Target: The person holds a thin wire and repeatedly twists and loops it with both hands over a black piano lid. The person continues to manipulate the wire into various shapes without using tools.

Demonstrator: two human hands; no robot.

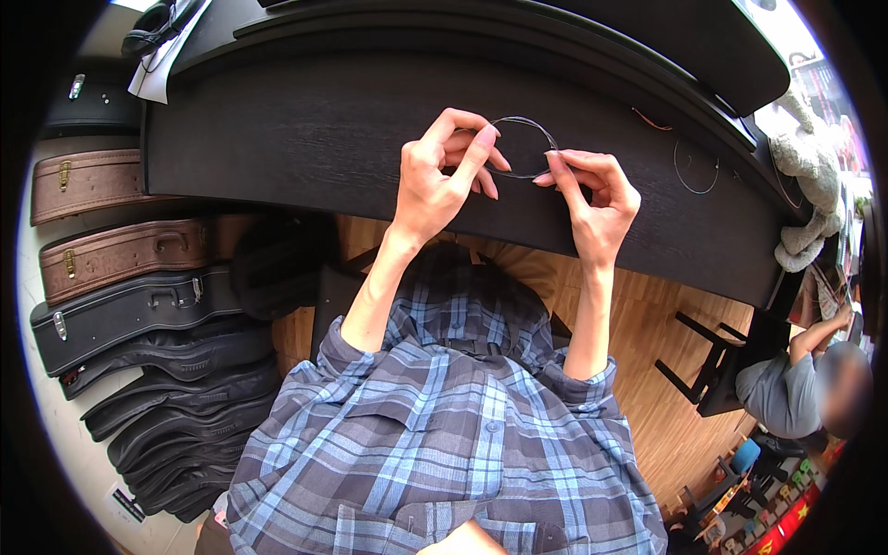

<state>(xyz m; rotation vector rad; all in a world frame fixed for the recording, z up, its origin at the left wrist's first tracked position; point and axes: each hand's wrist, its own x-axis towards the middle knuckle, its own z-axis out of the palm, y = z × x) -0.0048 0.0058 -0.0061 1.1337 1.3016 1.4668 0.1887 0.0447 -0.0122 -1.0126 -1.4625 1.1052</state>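
Observation:
A thin coiled string or wire is held as a loop over a black wooden table. My left hand pinches the loop's left side between thumb and index finger, the other fingers spread behind it. With thumb and fingertips, my right hand grips the loop's right side. Beyond that hand, a loose curved strand and a short reddish strand lie on the table.
Stacked instrument cases stand at the left. Headphones and a paper sheet are at the back left corner. A grey plush toy hangs by the right edge. Another person sits at the far right, near a black stool.

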